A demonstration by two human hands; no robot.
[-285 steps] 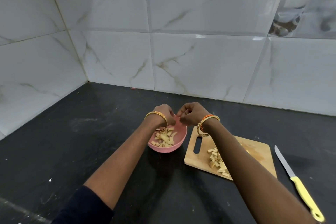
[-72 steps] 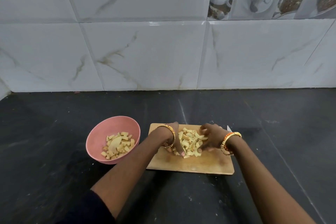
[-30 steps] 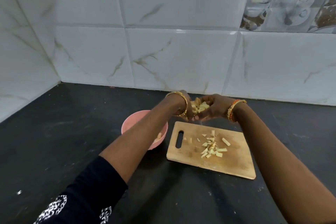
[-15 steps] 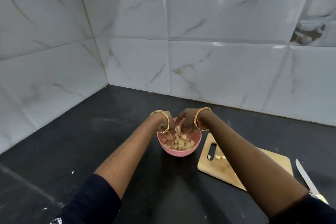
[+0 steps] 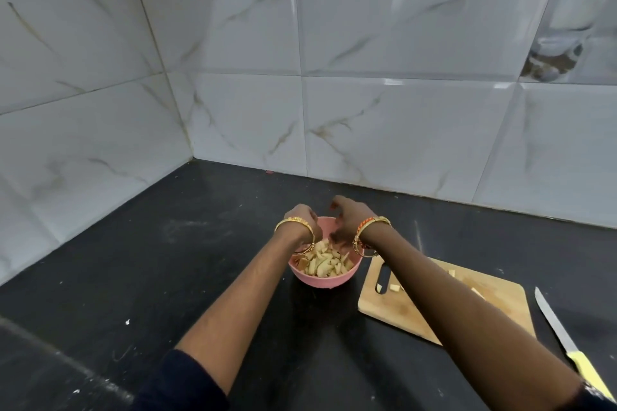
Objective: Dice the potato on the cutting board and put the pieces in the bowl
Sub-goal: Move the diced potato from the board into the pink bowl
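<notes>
Pale yellow potato pieces (image 5: 325, 263), cut into small chunks and short sticks, lie heaped in the pink bowl (image 5: 325, 277) on the black worktop (image 5: 133, 260), with a few more left on the wooden board (image 5: 434, 307) just right of the bowl. Both hands hang over the bowl's far rim, backs up and wrists bent down: the left hand (image 5: 299, 217) and right hand (image 5: 349, 214) show loosely curled fingers holding nothing. A knife (image 5: 567, 340) lies right of the board.
</notes>
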